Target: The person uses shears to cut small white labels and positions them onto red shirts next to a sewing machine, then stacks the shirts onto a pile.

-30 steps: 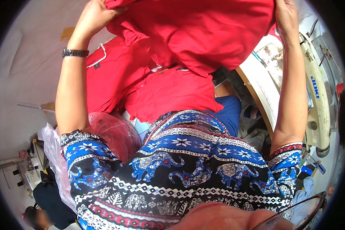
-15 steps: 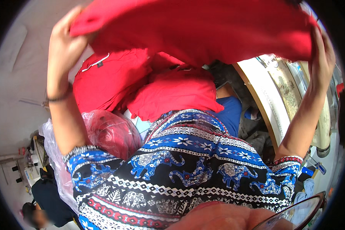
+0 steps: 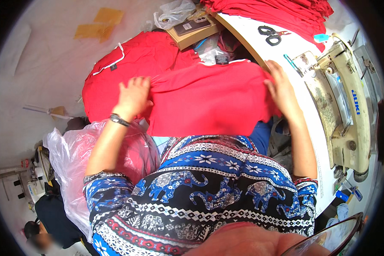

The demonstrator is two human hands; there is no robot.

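Note:
A red knit garment [image 3: 209,100] lies spread over my lap, its pale neckline and dark label at the far edge. My left hand [image 3: 133,97] rests against its left edge, over the other red cloth, fingers apart. At the garment's right edge is my right hand [image 3: 281,87], with its fingers stretched out along the cloth and beside the table edge. Neither hand visibly grips the fabric. Beneath and to the left spreads a heap of red garments [image 3: 123,81], one with white neck trim.
On the right, a white table [image 3: 305,130] carries a sewing machine [image 3: 347,115], black-handled scissors [image 3: 269,35] and piled red cloth [image 3: 281,15]. A carton [image 3: 192,38] with a phone box stands ahead. Clear plastic [image 3: 64,158] covers red cloth at left. Another person [image 3: 57,222] is at lower left.
The red garment has come down from its raised, stretched position onto my lap. Both hands have lowered and moved closer together, and their fingers have loosened from the cloth.

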